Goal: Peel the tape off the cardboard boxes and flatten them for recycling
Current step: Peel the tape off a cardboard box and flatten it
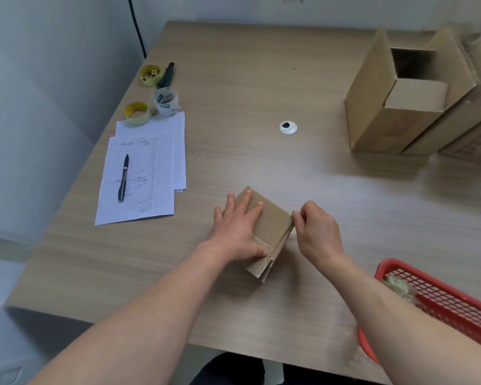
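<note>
Cardboard box [272,226] lies flattened; left hand [238,232] presses, fingers spread, while right hand [318,232] pinches its far corner; peel tape low and slowly.

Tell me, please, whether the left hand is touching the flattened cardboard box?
Touching. The head view shows the left hand lying flat on the flattened cardboard box, fingers spread across its top face with no gap.

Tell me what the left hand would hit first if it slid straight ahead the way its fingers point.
The left hand lies flat on the flattened box, fingers aimed up-right. Past the box edge is bare table; the cable grommet seems roughly in line, though that is uncertain.
</note>
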### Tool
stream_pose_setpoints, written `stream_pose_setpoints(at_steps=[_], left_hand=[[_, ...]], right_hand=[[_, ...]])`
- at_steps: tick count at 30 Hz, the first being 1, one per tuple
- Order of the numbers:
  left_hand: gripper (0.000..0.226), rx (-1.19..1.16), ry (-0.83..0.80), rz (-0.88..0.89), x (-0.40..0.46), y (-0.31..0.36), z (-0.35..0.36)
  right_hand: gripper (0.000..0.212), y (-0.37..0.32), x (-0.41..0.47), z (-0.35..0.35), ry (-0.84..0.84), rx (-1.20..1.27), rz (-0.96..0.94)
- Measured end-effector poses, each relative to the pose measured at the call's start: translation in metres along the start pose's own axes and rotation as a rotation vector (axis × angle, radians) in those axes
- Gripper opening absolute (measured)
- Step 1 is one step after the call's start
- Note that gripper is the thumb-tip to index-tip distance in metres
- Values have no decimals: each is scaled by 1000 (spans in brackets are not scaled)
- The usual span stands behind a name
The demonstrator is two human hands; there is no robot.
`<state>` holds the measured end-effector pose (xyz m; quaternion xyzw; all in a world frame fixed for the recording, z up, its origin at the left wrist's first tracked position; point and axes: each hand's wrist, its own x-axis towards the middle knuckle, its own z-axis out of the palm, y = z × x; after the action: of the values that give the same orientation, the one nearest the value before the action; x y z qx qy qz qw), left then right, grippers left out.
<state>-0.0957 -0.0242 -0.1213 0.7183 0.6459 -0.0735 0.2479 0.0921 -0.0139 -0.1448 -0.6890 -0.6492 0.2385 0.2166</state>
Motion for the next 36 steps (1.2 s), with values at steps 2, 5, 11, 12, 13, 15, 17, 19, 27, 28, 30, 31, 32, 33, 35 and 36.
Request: stream_pose_setpoints(at_steps=[2,5,11,12,13,15,17,19,27,28,30,31,32,33,35,36], left_hand=[[115,-6,0,-3,0,0,0],[114,-4,5,-2,0,2,0],[114,2,-8,-8,-1,2,-2],[114,0,-8,-8,-1,2,-2],[114,-2,-7,-7,0,2,-2],[114,-5,-7,-6,0,3,-2],[114,-7,-7,-7,0,3,-2],[114,-7,-9,-9,0,2,-2],[119,-15,1,-12,1,2,-1],[122,-9,5,-12,1,3,0],[127,16,13,-16,2,7,1],[128,24,18,-21,2,9,2],[128,28,21,-26,2,10,2],[128,27,22,-29,3,11,2],[128,22,22,-32,3,11,2],[128,18,21,-33,3,11,2]], right_hand=[[22,3,-2,-2,31,101,27],[26,1,-5,1,-33,74,-3],[28,-3,-1,4,-83,35,-7],[25,-2,0,3,-81,49,-13],[22,-3,0,3,-83,61,-19],[15,-2,0,2,-93,80,-24],[12,1,-1,3,-96,113,7],[17,2,-2,3,-82,224,103],[35,7,-18,0,-99,465,289],[34,6,-18,1,-103,464,287],[28,4,-17,3,-95,469,291],[25,2,-16,3,-89,461,291],[22,2,-14,3,-85,447,293],[20,1,-13,2,-81,428,295],[18,0,-10,1,-77,406,312],[20,-1,-9,1,-77,419,338]])
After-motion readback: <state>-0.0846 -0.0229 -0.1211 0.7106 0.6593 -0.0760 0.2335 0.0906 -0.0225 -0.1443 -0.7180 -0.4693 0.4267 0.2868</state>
